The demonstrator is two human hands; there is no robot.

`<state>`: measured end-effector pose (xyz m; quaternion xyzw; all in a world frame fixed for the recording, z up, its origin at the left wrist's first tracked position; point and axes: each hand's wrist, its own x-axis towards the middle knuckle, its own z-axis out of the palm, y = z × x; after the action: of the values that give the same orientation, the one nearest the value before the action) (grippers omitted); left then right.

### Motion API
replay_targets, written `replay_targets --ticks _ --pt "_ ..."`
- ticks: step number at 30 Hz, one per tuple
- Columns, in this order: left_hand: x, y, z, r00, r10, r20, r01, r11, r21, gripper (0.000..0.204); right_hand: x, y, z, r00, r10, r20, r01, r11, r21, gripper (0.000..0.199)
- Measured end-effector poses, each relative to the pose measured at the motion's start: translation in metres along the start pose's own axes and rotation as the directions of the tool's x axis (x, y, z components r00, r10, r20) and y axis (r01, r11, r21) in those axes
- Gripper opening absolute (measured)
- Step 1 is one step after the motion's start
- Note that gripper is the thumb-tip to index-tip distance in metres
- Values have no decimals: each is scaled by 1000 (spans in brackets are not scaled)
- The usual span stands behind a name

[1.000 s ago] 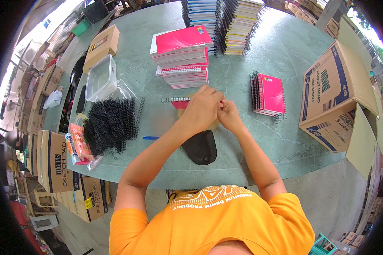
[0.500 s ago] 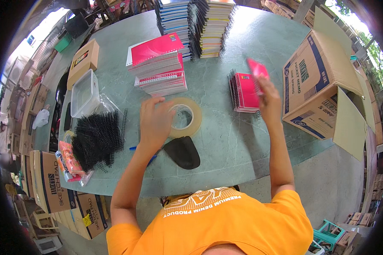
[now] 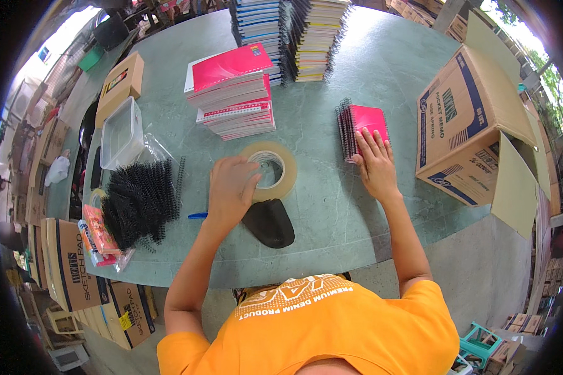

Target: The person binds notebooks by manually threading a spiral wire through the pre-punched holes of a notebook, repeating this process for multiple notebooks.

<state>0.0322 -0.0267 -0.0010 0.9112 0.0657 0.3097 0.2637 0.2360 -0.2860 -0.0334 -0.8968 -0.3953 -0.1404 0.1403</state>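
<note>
My right hand [image 3: 374, 162] lies flat with its fingers stretched over the top of a small stack of red spiral notebooks [image 3: 368, 117]. Their black coils run along the left side of that stack. Beside a big roll of clear tape [image 3: 286, 178], my left hand [image 3: 230, 190] hovers with loosely bent fingers, thumb apart, and nothing visible in it. It covers part of the roll's left side. A black pouch-like object [image 3: 270, 225] lies just below the roll, and a blue pen [image 3: 197, 216] shows partly beside my left wrist.
Taller red-covered pads [image 3: 231, 72] are stacked farther back, before tall piles of spiral notebooks [image 3: 319, 44]. An open cardboard box [image 3: 460, 125] stands at the right. Loose black spiral coils [image 3: 142, 203], a clear plastic container [image 3: 122, 134] and a brown box [image 3: 120, 87] occupy the left.
My right hand has set the red notebook it held onto the small stack and now rests flat there. My left hand has shifted slightly, its fingers a little more bent.
</note>
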Motion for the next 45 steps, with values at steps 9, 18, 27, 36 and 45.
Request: replay_targets --ticks 9,18,27,36,45 --pt "-22 -15 -4 997 -51 -58 53 998 20 19 132 -118 -41 794 -309 -524 474 853 216 52" --pt "-50 -19 -39 992 -126 -20 127 985 116 19 185 -214 6 743 -427 -516 567 810 147 25" --pt "18 -10 -46 940 -119 -319 123 992 -8 34 188 -195 -27 891 -374 -255 453 759 468 19" --pt "52 12 -70 953 -272 -135 95 689 -719 33 122 -188 -88 758 -151 -635 537 697 476 38" --pt "0 -24 14 848 -449 281 481 433 -762 36 55 -134 22 915 -9 403 -401 81 913 26"
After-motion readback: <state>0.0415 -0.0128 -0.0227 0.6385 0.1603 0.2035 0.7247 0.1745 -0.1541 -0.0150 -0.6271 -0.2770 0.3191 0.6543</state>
